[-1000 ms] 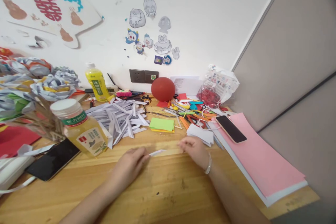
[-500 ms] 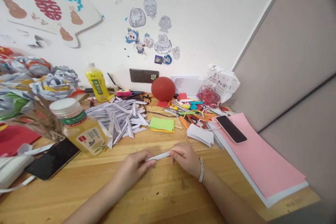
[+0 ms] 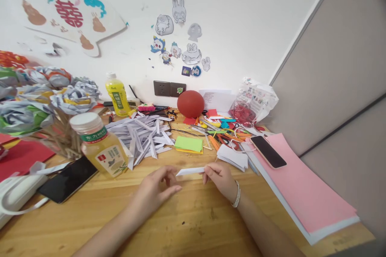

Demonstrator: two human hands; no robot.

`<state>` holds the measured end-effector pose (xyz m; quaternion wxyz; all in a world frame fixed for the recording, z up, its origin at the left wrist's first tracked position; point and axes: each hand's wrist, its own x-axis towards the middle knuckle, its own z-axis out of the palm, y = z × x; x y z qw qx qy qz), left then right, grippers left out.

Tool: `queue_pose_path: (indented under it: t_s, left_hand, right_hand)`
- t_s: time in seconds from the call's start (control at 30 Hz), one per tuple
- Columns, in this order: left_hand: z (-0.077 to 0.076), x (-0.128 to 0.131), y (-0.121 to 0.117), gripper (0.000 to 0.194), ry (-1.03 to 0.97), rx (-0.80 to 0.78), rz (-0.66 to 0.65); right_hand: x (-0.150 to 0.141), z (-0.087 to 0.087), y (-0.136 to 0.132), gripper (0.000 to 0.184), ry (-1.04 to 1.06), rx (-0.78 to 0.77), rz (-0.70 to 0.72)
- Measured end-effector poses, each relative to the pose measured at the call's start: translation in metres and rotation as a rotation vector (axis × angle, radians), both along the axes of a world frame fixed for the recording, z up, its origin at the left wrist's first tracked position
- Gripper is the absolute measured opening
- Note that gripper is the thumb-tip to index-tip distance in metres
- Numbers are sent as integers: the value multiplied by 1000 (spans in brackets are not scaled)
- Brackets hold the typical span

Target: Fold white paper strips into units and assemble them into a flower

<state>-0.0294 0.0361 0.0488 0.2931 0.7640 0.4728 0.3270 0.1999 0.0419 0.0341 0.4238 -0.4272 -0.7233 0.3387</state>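
From my remote seat, through the head camera, I see my right hand pinching one end of a narrow, folded white paper strip between thumb and fingers. The strip lies between my two hands, held up over the pale, grained wooden table. My left hand is beside its other end, thumb spread apart from the curled fingers; I cannot tell whether those fingertips touch the paper.

Beyond the left hand I have a loose heap of folded white paper strips, just beside a clear plastic bottle of yellow drink with a white cap. Past the held strip sits a flat stack of lime-green paper. Near my right hand is a stack of white paper slips, and farther right a black-screened phone rests on long pink paper sheets.
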Motion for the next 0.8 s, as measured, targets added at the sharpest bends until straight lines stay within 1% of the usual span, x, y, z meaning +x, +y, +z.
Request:
queue_pose_path:
  t_s: [0.07, 0.1, 0.17, 0.27, 0.37, 0.43, 0.53, 0.63, 0.7, 0.8]
  left_hand:
    - [0, 2, -1, 31, 11, 37, 43]
    - [0, 3, -2, 29, 29, 54, 44]
    - [-1, 4, -3, 23, 70, 91, -3]
    - [-5, 5, -4, 25, 128, 159, -71]
    - [-8, 3, -3, 28, 181, 222, -79]
    - [-9, 2, -3, 29, 217, 260, -79]
    - [-7, 3, -5, 32, 266, 268, -90]
    - [-6, 7, -9, 29, 268, 254, -157]
    - [-9, 10, -11, 28, 256, 295, -198]
    - [-16, 12, -12, 30, 316, 358, -166]
  right_hand:
    - [-2, 1, -1, 55, -32, 30, 27]
    - [-3, 1, -2, 56, -49, 42, 42]
    - [-6, 2, -2, 57, -78, 57, 73]
    - [-9, 1, -3, 56, -102, 57, 88]
    - [-9, -1, -3, 47, -102, 47, 93]
    - [-9, -3, -3, 42, -117, 39, 121]
    - [-9, -4, -4, 45, -180, 67, 142]
    - [-12, -7, -6, 48, -219, 126, 137]
    - [-15, -9, -8, 48, -234, 148, 153]
    - [-21, -11, -11, 45, -248, 138, 173]
